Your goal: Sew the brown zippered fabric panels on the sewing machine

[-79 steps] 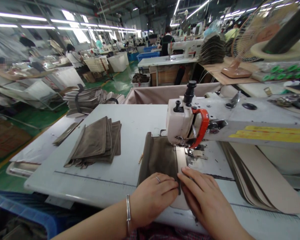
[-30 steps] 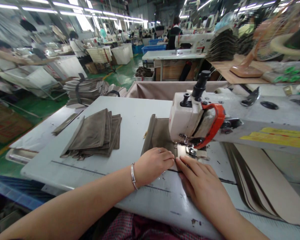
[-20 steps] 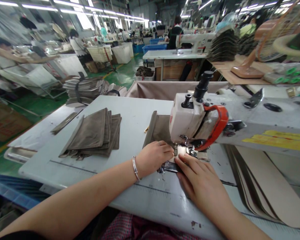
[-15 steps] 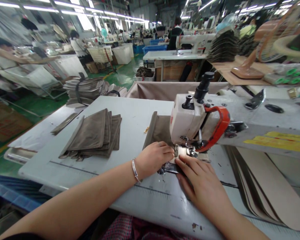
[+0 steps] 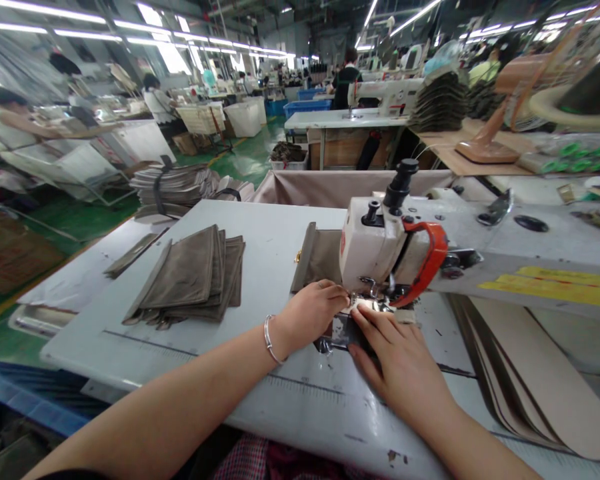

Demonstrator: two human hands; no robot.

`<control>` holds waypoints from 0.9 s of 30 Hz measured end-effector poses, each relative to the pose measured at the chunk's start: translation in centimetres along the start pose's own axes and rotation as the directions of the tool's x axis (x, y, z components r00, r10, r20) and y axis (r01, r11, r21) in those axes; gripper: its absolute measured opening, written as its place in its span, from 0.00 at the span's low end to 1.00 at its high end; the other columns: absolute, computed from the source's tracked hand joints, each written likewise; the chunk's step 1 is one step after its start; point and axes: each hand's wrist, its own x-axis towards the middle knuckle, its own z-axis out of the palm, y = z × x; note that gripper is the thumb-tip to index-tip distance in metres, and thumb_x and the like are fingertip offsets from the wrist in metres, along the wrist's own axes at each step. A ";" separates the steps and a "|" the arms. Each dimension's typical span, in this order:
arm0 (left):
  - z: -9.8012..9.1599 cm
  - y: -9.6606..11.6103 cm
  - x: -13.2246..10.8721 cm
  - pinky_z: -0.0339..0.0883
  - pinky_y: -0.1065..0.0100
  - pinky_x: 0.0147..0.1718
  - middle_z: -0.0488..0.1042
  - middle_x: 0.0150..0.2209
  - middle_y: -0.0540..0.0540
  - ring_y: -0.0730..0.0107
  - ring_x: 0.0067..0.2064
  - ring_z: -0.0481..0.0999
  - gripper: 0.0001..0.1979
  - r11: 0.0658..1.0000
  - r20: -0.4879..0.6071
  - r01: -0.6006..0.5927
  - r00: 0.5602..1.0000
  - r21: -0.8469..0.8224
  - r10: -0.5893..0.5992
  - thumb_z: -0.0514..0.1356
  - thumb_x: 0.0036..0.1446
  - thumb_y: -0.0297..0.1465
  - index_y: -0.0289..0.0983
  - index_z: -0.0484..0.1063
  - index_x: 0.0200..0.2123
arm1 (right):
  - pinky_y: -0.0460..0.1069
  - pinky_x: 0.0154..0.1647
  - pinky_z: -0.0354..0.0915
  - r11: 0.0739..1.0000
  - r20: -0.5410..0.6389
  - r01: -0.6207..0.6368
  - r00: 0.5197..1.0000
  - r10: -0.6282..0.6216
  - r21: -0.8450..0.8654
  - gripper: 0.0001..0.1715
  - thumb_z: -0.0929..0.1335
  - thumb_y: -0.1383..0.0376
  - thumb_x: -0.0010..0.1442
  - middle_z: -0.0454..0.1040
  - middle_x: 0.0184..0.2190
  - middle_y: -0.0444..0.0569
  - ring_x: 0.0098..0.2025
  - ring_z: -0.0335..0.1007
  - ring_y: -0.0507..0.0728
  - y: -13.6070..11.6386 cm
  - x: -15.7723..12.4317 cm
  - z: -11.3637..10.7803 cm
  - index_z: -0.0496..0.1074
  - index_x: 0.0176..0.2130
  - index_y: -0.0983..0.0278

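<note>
A grey-brown fabric piece (image 5: 321, 257) lies under the head of the white sewing machine (image 5: 380, 243) and runs away behind it. My left hand (image 5: 310, 313) rests on its near end, fingers curled and pressed down beside the presser foot (image 5: 375, 303). My right hand (image 5: 397, 357) lies flat on the machine bed just in front of the foot, fingers stretched toward the needle, touching the fabric's last edge. An orange guard (image 5: 430, 260) curves round the machine head.
A stack of finished grey-brown pieces (image 5: 190, 277) lies left on the white table (image 5: 260, 227). Long beige strips (image 5: 520, 373) lie at the right under the machine arm. A fabric bin (image 5: 340, 183) hangs behind the table. Other workers sit at far stations.
The fabric piece has fed away from me under the foot, almost fully past it. Both hands have followed it forward, from the table's near edge to right at the presser foot.
</note>
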 end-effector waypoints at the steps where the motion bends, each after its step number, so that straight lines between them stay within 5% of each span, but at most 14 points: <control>1: 0.1 0.0 0.0 0.61 0.62 0.58 0.73 0.50 0.44 0.65 0.55 0.69 0.10 1.000 -0.001 0.006 1.000 0.006 -0.006 0.55 0.65 0.27 0.32 0.71 0.48 | 0.60 0.53 0.58 1.000 0.000 -0.006 1.000 0.006 -0.001 0.30 0.62 0.56 0.66 0.64 0.61 0.53 0.56 0.59 0.65 -0.1 0.0 0.0 0.60 0.63 0.65; 19: -0.6 0.6 -0.2 0.67 0.61 0.54 0.75 0.48 0.44 0.66 0.50 0.73 0.11 0.997 -0.039 0.052 0.998 -0.057 -0.054 0.55 0.61 0.22 0.34 0.73 0.45 | 0.59 0.55 0.60 0.997 -0.059 -0.031 0.998 0.035 0.074 0.25 0.65 0.61 0.64 0.68 0.56 0.54 0.54 0.63 0.61 -1.0 0.1 -0.5 0.66 0.59 0.63; 24: -0.3 0.6 -0.4 0.68 0.59 0.54 0.74 0.48 0.43 0.64 0.51 0.73 0.13 0.996 -0.065 0.065 0.996 -0.061 -0.069 0.55 0.60 0.21 0.35 0.71 0.47 | 0.51 0.54 0.62 0.996 -0.059 -0.041 0.997 0.046 0.083 0.17 0.65 0.65 0.64 0.73 0.50 0.44 0.51 0.67 0.53 -0.4 -1.9 -2.9 0.70 0.52 0.55; 27: 0.2 0.3 -0.6 0.68 0.59 0.54 0.74 0.50 0.43 0.64 0.52 0.72 0.16 0.998 -0.112 0.038 0.993 -0.055 -0.044 0.53 0.60 0.20 0.36 0.71 0.49 | 0.52 0.54 0.62 0.979 -0.120 -0.202 0.972 0.204 0.028 0.14 0.62 0.65 0.67 0.74 0.46 0.46 0.49 0.68 0.54 2.6 -4.9 -5.2 0.72 0.49 0.56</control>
